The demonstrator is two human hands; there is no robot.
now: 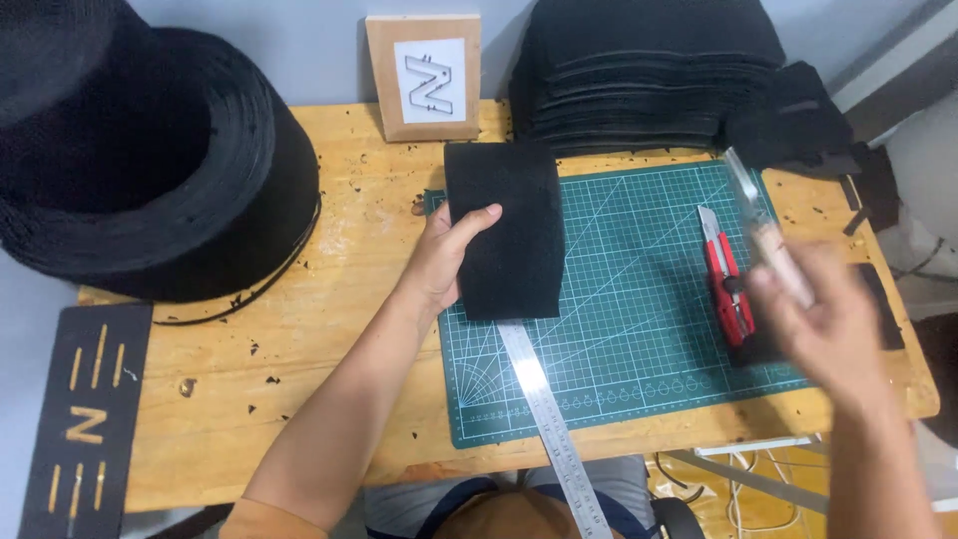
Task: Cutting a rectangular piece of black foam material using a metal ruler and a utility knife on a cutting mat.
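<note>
On my wooden desk (329, 329), the green cutting mat (639, 329) carries a black foam sheet (504, 230), pinned by my left hand (444, 255), grip closed on its edge. My blurred right hand (828, 324) grips a knife (763, 235); holding the sheet flat beside the steel ruler (544, 409) should keep cuts straight.

The right hand (833, 324) is a blur, and so is the thin tool (763, 230) it holds, so its grip is hard to make out. The metal ruler (547, 419) slides under the black foam piece (507, 230) and runs off the bottom edge. The big black roll (140, 150) is cut off at the top and left.
</note>
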